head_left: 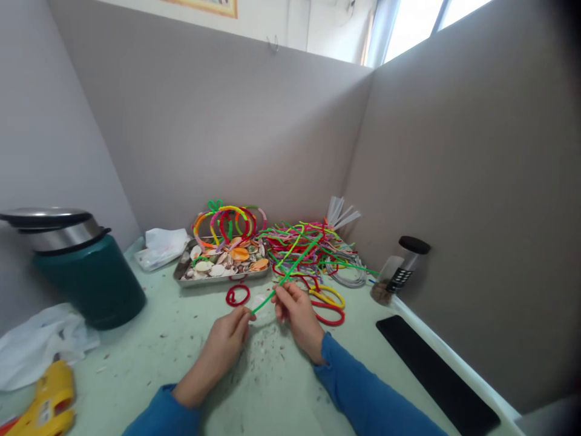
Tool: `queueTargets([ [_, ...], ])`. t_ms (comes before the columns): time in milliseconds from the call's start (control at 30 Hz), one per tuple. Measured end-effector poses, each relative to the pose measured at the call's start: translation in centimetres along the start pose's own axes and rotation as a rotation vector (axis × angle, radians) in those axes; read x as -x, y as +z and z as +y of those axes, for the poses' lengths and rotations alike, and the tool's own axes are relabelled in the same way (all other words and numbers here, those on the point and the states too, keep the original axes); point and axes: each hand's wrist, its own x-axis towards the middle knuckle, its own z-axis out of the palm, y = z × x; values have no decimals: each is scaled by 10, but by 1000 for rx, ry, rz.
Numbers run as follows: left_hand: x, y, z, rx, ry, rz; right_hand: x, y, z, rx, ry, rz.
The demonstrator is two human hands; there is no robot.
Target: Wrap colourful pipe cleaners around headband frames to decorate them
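Straight, bright green fuzzy pipe cleaner (295,266) held over the pale green table (263,396).
The left hand's (227,335) grip pinches its near end; the right hand's (297,313) pinches farther along.

Lt-green table (267,396): metal tray (224,279), pipe-cleaner pile (287,241), 1 teal flask (93,280), prob. glue gun (55,387).
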Motion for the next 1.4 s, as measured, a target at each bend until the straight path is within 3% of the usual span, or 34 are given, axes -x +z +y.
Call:
queueTargets([
  [100,0,2,-1,167,-1,-34,6,9,4,80,66,-144],
  [167,0,5,-4,268,-11,-70,9,12,7,126,91,-168],
  [333,-1,8,-10,445,-50,-139,9,12,10,212,76,-99],
  [733,0,8,-11,439,-59,-153,12,11,14,381,-40,-92],
  [900,1,5,-1,522,-134,-132,18,13,10,574,-260,-88],
  [1100,0,4,1,540,-120,-115,25,15,6,804,-510,-170],
  [1400,1,8,-7,509,-93,-137,25,11,7,1134,-589,-261],
])
